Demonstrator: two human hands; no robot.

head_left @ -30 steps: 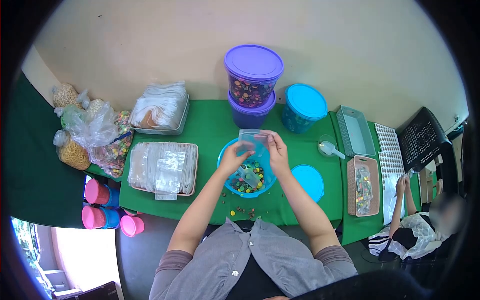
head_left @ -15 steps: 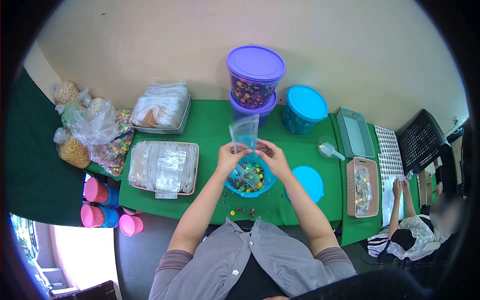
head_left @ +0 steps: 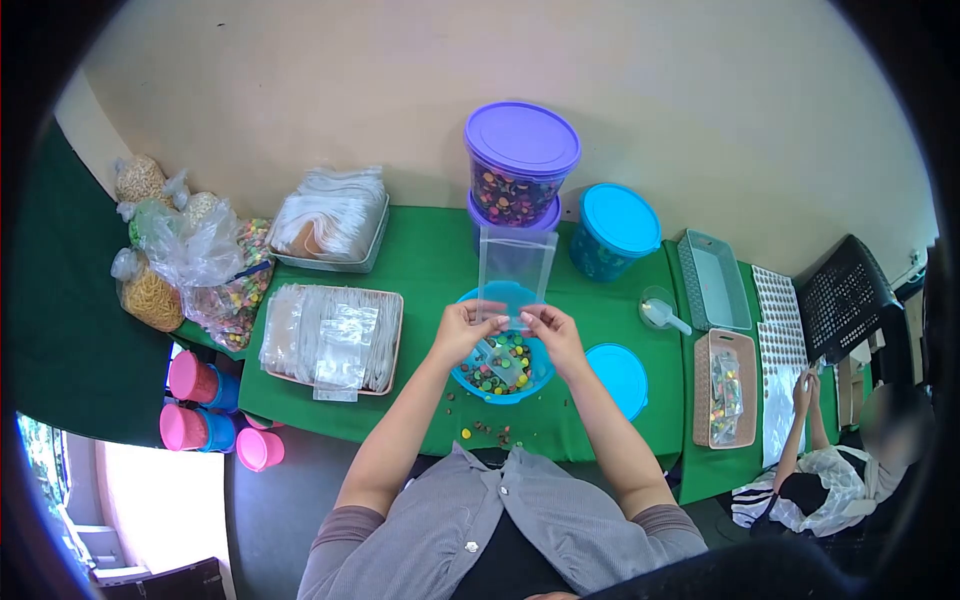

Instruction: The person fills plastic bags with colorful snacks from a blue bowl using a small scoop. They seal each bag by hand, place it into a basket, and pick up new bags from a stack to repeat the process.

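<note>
A clear plastic bag (head_left: 516,268) stands upright between my hands, flat and see-through. My left hand (head_left: 468,331) pinches its lower left edge, and my right hand (head_left: 551,335) pinches the lower right. Just beneath them sits a blue tub (head_left: 503,398) of small colourful candies (head_left: 522,352), with a clear scoop (head_left: 497,362) lying in it. My wrists pass above the tub's rim on either side. A few loose candies (head_left: 490,432) are scattered on the green cloth in front of the tub.
Left stand a basket of clear bags (head_left: 290,335), another bag-filled basket (head_left: 330,215) and snack bags (head_left: 190,250). Lidded tubs (head_left: 522,150) stand behind. Right are a blue lid (head_left: 616,380), a scoop in a bowl (head_left: 662,313), a basket of packets (head_left: 725,390) and a person (head_left: 830,470).
The bag has turned from a slanted, narrow view to its broad face. My hands have moved slightly apart along its lower edge.
</note>
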